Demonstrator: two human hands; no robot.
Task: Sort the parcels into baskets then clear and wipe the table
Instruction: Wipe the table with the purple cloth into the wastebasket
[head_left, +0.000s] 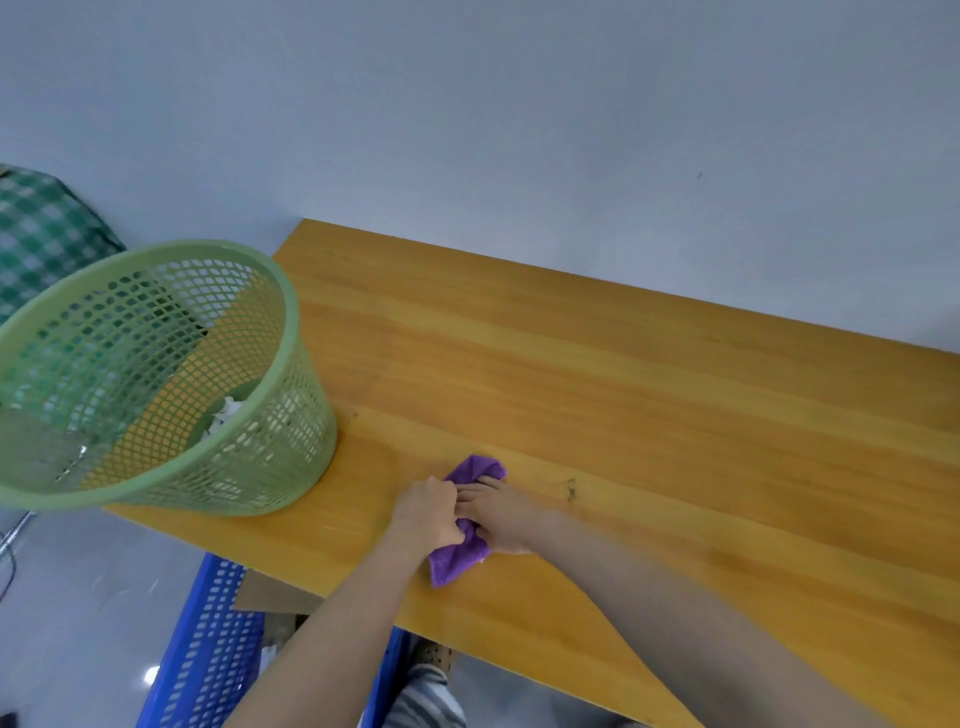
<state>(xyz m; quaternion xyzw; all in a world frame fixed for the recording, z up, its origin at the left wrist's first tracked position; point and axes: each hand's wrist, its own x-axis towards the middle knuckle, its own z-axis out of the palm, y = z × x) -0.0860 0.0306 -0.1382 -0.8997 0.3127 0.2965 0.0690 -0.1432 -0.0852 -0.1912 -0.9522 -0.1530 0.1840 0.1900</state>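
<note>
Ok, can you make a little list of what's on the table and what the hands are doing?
table: wooden, with a dark mark right of the hands
green basket: upright on the table's left end, white crumpled things inside
purple cloth: bunched on the table near the front edge
left hand: grips the cloth
right hand: rests on the cloth, fingers laid over it
blue basket: below the table's front edge

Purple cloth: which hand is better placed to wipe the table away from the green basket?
Likely right: the right hand lies on the cloth nearer that side; the left hand sits nearer the basket.
</note>
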